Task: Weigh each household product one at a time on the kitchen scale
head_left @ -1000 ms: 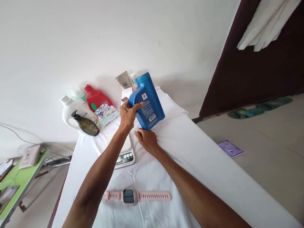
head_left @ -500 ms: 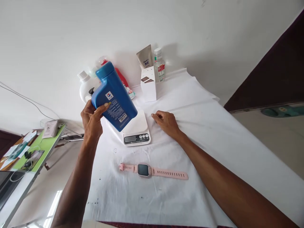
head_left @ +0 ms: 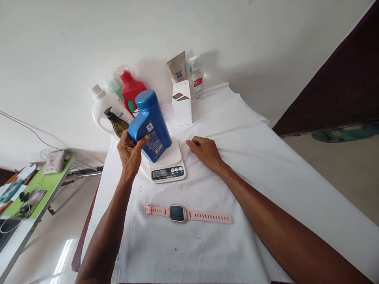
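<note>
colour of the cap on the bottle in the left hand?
The cap is blue, like the bottle; the head view shows it best.

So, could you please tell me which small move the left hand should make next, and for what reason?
Probably straighten the blue bottle and settle its base flat on the white scale. The left grip holds it tilted over the weighing platform, and I cannot tell whether the base already touches.

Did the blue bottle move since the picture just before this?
Yes: the blue bottle in the left hand has moved right and lower in the picture, judged against the scale.
</note>
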`<move>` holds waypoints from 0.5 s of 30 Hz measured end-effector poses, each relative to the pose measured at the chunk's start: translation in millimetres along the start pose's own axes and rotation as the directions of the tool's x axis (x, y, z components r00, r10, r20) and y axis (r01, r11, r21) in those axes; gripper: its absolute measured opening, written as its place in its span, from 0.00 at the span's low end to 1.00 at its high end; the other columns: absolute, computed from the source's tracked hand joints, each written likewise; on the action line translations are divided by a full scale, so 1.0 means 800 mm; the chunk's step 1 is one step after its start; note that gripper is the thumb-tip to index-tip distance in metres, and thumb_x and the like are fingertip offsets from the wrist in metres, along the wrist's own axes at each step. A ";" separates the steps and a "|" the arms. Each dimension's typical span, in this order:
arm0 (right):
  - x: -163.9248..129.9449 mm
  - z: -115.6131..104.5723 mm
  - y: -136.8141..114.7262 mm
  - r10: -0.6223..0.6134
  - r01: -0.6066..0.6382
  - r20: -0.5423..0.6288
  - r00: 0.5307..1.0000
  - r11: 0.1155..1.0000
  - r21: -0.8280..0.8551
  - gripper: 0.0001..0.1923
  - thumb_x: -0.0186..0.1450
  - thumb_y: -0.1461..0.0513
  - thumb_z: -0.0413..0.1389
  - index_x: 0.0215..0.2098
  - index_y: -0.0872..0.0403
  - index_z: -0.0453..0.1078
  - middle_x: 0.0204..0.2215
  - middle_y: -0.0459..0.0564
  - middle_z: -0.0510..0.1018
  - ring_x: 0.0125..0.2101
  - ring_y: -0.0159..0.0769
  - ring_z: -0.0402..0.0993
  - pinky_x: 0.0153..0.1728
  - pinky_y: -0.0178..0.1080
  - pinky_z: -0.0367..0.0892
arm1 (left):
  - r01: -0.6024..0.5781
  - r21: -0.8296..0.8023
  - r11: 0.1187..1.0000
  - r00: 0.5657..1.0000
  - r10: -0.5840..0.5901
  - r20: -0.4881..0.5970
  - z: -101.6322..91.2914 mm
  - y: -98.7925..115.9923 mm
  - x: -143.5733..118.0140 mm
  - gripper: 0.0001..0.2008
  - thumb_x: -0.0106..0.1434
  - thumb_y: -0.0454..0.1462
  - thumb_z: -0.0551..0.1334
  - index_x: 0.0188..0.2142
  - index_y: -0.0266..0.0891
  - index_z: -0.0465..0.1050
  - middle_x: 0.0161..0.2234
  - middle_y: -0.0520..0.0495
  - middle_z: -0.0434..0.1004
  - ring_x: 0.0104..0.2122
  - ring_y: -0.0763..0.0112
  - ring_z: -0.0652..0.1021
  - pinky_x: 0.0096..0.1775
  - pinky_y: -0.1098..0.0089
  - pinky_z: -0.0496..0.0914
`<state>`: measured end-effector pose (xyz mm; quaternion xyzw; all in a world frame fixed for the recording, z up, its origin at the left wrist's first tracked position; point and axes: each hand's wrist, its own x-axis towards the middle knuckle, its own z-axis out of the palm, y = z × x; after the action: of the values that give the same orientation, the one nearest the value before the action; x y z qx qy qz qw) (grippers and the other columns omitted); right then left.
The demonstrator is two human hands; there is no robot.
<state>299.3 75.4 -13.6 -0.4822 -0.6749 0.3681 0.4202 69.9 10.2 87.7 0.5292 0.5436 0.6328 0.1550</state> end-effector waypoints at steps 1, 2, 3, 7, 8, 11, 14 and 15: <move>0.000 0.000 0.000 -0.001 0.001 0.002 1.000 1.000 0.007 0.21 0.69 0.50 0.52 0.22 0.49 0.60 0.20 0.45 0.70 0.25 0.36 0.64 0.32 0.39 0.58 | 0.006 0.014 1.000 1.000 -0.007 0.015 0.001 0.001 0.000 0.17 0.53 0.42 0.77 0.37 0.41 0.75 0.31 0.55 0.73 0.31 0.71 0.73 0.38 0.70 0.70; 0.000 0.000 -0.001 -0.001 0.001 0.003 1.000 1.000 0.012 0.21 0.69 0.50 0.52 0.22 0.49 0.59 0.20 0.45 0.69 0.25 0.36 0.64 0.32 0.39 0.58 | 0.012 0.033 0.999 0.999 -0.013 0.029 0.001 0.002 0.001 0.18 0.53 0.43 0.77 0.38 0.41 0.74 0.31 0.55 0.74 0.31 0.70 0.74 0.38 0.70 0.70; 0.000 0.000 -0.001 0.001 -0.001 0.003 1.000 1.000 0.015 0.21 0.69 0.50 0.52 0.21 0.49 0.58 0.19 0.45 0.68 0.25 0.36 0.63 0.31 0.39 0.58 | 0.015 0.051 0.999 0.999 -0.017 0.041 0.000 0.003 0.001 0.18 0.53 0.43 0.77 0.38 0.41 0.74 0.32 0.55 0.74 0.32 0.70 0.74 0.38 0.70 0.70; 0.001 0.000 0.000 0.006 -0.006 -0.006 1.000 1.000 0.005 0.22 0.69 0.50 0.53 0.21 0.49 0.55 0.18 0.43 0.64 0.24 0.35 0.60 0.30 0.39 0.56 | 0.008 0.065 0.998 0.995 -0.014 0.096 -0.013 0.001 0.001 0.20 0.58 0.50 0.74 0.42 0.41 0.76 0.36 0.50 0.77 0.37 0.65 0.77 0.41 0.68 0.72; 0.001 0.000 0.000 0.005 -0.005 -0.007 1.000 1.000 0.003 0.22 0.69 0.50 0.53 0.21 0.49 0.54 0.18 0.43 0.63 0.24 0.35 0.59 0.30 0.39 0.56 | 0.011 0.048 0.999 0.995 -0.016 0.103 -0.017 -0.002 0.001 0.22 0.61 0.54 0.71 0.44 0.41 0.76 0.38 0.49 0.78 0.39 0.64 0.78 0.42 0.67 0.73; 0.001 0.000 0.000 0.004 -0.004 0.004 1.000 1.000 0.019 0.22 0.69 0.50 0.52 0.22 0.49 0.54 0.18 0.42 0.61 0.23 0.34 0.57 0.29 0.39 0.54 | 0.055 -0.011 0.998 0.995 -0.054 0.085 -0.027 -0.020 -0.005 0.30 0.67 0.63 0.59 0.47 0.41 0.77 0.42 0.44 0.81 0.42 0.61 0.81 0.46 0.63 0.75; 0.001 -0.001 -0.001 0.014 -0.014 0.011 1.000 1.000 0.020 0.22 0.69 0.50 0.53 0.22 0.49 0.54 0.18 0.41 0.60 0.23 0.33 0.55 0.29 0.39 0.53 | 0.082 0.016 0.996 0.996 -0.082 -0.030 -0.036 -0.050 -0.019 0.32 0.71 0.64 0.52 0.48 0.40 0.77 0.41 0.43 0.82 0.41 0.62 0.82 0.45 0.62 0.75; 0.001 -0.001 -0.001 0.017 -0.017 0.010 1.000 1.000 0.016 0.22 0.69 0.50 0.53 0.21 0.49 0.54 0.18 0.41 0.59 0.23 0.33 0.55 0.29 0.39 0.53 | 0.081 0.051 0.995 0.993 -0.076 -0.090 -0.040 -0.062 -0.025 0.32 0.72 0.63 0.51 0.48 0.40 0.77 0.40 0.43 0.82 0.40 0.62 0.82 0.44 0.63 0.75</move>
<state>299.3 75.9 -12.5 -0.4827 -0.6699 0.3795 0.4174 32.0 -4.4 40.2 0.4832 0.5872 0.6339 0.1411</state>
